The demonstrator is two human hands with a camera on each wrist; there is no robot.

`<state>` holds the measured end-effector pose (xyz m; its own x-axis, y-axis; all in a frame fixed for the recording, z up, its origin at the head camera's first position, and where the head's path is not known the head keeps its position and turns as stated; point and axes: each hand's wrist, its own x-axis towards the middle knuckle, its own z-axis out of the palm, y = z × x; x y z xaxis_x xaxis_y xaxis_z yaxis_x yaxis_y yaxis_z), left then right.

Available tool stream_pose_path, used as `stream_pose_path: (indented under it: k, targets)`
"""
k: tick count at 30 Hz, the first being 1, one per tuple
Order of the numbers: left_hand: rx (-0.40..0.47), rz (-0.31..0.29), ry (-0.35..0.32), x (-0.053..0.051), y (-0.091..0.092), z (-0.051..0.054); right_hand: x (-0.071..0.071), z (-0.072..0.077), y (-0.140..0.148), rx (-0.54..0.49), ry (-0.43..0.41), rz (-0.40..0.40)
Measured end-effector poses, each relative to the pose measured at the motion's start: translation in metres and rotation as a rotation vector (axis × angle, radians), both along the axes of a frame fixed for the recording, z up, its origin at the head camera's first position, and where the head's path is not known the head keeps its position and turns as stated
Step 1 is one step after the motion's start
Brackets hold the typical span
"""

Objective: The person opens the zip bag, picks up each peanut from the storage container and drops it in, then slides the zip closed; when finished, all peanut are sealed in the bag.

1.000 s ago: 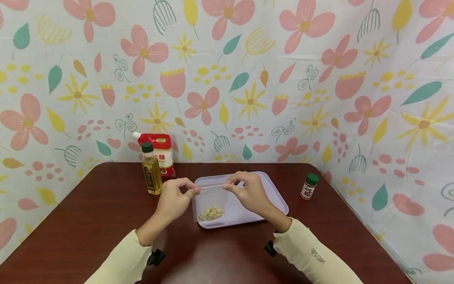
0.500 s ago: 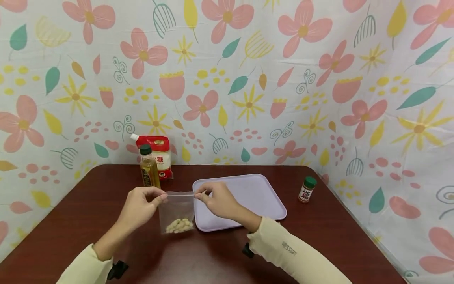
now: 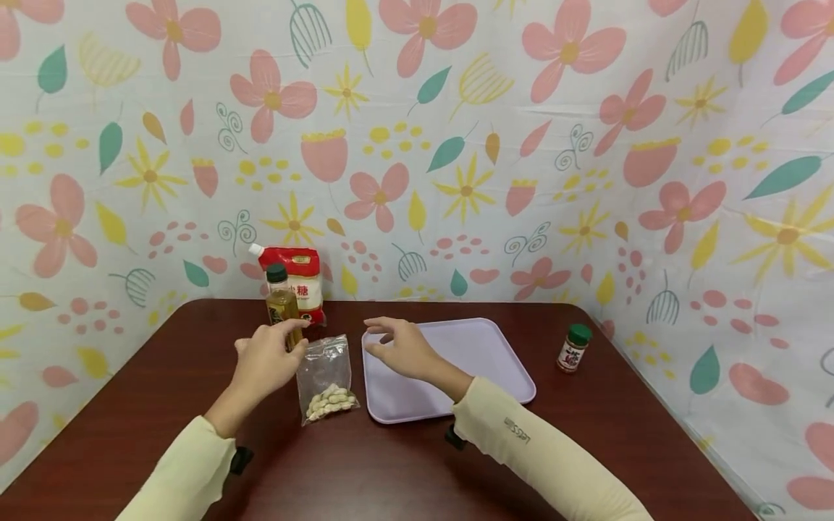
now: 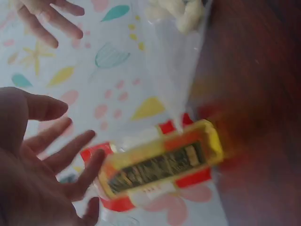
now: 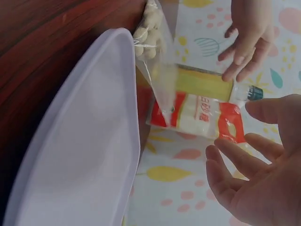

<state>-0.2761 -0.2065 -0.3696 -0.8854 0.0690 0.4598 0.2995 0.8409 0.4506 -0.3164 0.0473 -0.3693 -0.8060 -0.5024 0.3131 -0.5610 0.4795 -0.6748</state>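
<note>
A clear zip bag (image 3: 323, 365) with pale, lumpy pieces (image 3: 331, 399) in its lower part, probably unshelled peanuts, is on the table just left of the lilac tray (image 3: 456, 369). My left hand (image 3: 263, 360) hovers beside the bag's upper left, fingers spread and apart from it. Over the tray's left side, my right hand (image 3: 405, 352) has loosely bent fingers with nothing between them. Both wrist views show the left hand (image 4: 51, 160) and the right hand (image 5: 258, 165) clear of the bag (image 5: 162, 70).
Behind my left hand stand an oil bottle (image 3: 281, 304) with a dark green cap and a red and white sugar pouch (image 3: 311, 286). A small green-capped jar (image 3: 573, 349) is right of the tray. Patterned cloth (image 3: 417, 145) hangs behind the dark table (image 3: 365, 477).
The bag, held by its top corners in both hands, moved left off the tray and onto the table. Both hands have let go of it and opened.
</note>
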Motion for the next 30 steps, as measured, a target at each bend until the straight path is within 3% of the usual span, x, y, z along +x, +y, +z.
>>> stream_pose_path:
  k: [4,7,12,19,30]
  targets:
    - [-0.067,-0.051,0.149,0.003,0.025,0.005,0.009,0.002,0.022,-0.031,0.054,-0.046]
    - [-0.026,-0.064,0.179,0.005,0.041,0.008,0.015,0.005,0.034,-0.067,0.066,-0.105]
    - [0.041,-0.131,0.123,0.006,0.062,0.006,0.024,0.007,0.047,-0.109,0.036,-0.188]
    - [0.086,-0.259,0.074,0.012,0.087,-0.003,0.035,0.007,0.070,-0.131,0.063,-0.207]
    - [0.136,-0.267,0.000,0.013,0.100,-0.008,0.042,0.004,0.086,-0.135,0.109,-0.201]
